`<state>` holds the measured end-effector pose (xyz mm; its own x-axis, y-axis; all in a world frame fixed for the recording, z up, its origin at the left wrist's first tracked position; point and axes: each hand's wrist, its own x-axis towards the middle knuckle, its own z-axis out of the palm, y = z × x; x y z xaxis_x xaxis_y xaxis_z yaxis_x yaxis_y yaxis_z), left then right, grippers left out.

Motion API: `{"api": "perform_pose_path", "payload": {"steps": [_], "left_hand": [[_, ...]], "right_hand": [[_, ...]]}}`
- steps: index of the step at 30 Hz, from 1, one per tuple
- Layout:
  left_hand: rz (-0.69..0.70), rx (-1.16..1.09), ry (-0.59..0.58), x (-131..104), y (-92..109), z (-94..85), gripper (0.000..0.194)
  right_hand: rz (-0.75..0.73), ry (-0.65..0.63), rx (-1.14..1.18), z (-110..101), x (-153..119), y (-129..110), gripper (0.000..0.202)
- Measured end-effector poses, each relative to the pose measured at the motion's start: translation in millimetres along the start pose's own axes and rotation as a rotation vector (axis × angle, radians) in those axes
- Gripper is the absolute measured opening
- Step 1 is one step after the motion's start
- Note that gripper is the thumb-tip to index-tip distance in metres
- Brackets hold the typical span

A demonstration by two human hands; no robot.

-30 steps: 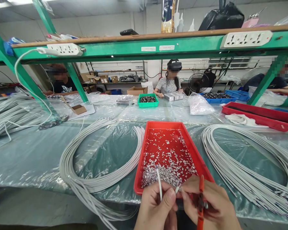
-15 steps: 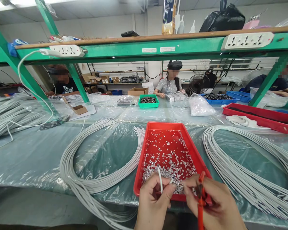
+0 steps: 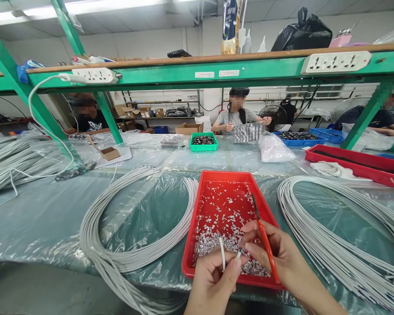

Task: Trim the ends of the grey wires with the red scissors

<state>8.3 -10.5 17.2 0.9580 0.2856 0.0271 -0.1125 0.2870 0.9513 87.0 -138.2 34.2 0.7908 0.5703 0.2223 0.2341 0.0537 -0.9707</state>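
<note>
My left hand [image 3: 213, 280] pinches the end of a thin white cable [image 3: 222, 253], which sticks up between thumb and fingers. My right hand [image 3: 276, 253] grips red-handled pliers [image 3: 264, 238], their metal tip pointing up and away over the tray. Its fingertips meet the cable end and a small metal piece right beside my left thumb. Both hands hover over the near edge of a red tray [image 3: 202, 192] holding a heap of several small silver terminals [image 3: 223, 243].
Coils of grey-white cable lie left [image 3: 118, 258] and right [image 3: 331, 236] of the tray on plastic sheeting. Across the bench sit a green bin [image 3: 202, 141], a long red tray [image 3: 354, 157], a blue tray and a plastic bag. Three other people work beyond the green shelf frame [image 3: 197, 72].
Both hands have moved up and forward over the tray. The pliers have swung from pointing down to pointing up and away. The person opposite has lifted a tray of parts.
</note>
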Motion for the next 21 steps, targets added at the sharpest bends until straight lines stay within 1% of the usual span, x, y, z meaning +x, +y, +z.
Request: {"api": "perform_pose_path", "payload": {"steps": [2, 5, 7, 9, 11, 13, 14, 16, 18, 19, 20, 21], "left_hand": [[0.012, 0.010, 0.005, 1, -2, -0.5, 0.030], [0.003, -0.072, 0.013, 1, -4, -0.7, 0.023], [-0.007, -0.129, 0.006, 1, -2, -0.2, 0.022], [-0.043, -0.173, -0.026, 2, 1, 0.2, 0.025], [-0.075, -0.181, -0.048, 3, 2, -0.5, 0.026], [-0.086, -0.162, -0.033, 3, -1, -3.1, 0.028], [-0.079, -0.142, -0.019, 4, -4, -5.0, 0.029], [-0.037, -0.101, 0.052, 4, -9, -9.5, 0.033], [-0.007, -0.106, 0.094, 3, -12, -13.4, 0.038], [-0.017, -0.145, 0.081, 2, -11, -14.7, 0.041], [-0.047, -0.199, 0.038, 1, -11, -15.6, 0.043], [-0.086, -0.245, -0.032, -1, -9, -16.0, 0.045]], "right_hand": [[0.036, 0.019, 0.201, 6, -3, -7, 0.027], [0.098, 0.052, 0.439, 13, -3, -12, 0.027], [0.138, 0.010, 0.530, 16, -2, -9, 0.026], [0.176, -0.065, 0.638, 19, 1, -3, 0.024], [0.205, -0.117, 0.703, 21, 4, 2, 0.022], [0.218, -0.100, 0.708, 21, 6, 6, 0.022], [0.216, -0.067, 0.691, 19, 6, 6, 0.023], [0.208, -0.002, 0.635, 13, 1, 2, 0.029], [0.264, -0.021, 0.583, 3, -9, -6, 0.026], [0.311, -0.046, 0.568, -3, -16, -9, 0.025], [0.367, -0.094, 0.542, -9, -24, -11, 0.033], [0.377, -0.048, 0.484, -15, -31, -11, 0.035]]}}
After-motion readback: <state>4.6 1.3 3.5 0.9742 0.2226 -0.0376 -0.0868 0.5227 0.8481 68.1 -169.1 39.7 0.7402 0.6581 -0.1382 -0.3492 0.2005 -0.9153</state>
